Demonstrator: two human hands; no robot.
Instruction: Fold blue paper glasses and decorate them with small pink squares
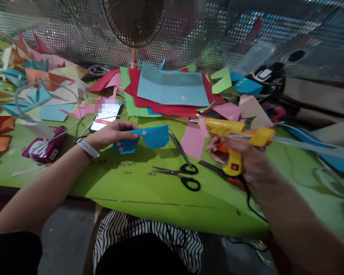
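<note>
My left hand (pixel 117 133) pinches a folded blue paper piece (pixel 156 136) with small pink squares stuck on it, above the green table (pixel 103 183). A yellow hot glue gun (pixel 233 164) is gripped in my right hand (pixel 243 152), its nozzle pointing left toward the blue paper but apart from it. Black-handled scissors (pixel 174 173) lie on the table between my hands. Tweezers (pixel 179 147) rest just above the scissors. Under the glue gun lies a dark flat-bladed tool (pixel 213 168), partly hidden. Small bits (pixel 127 164) are scattered below my left hand.
Stacked coloured paper sheets (pixel 172 89) lie at the back, with a fan (pixel 134 23) behind. A lit phone (pixel 106 116) sits beyond my left wrist. Folded paper shapes (pixel 37 84) crowd the left, near a purple power strip (pixel 47 145). Pink paper (pixel 192 141) lies behind the tweezers.
</note>
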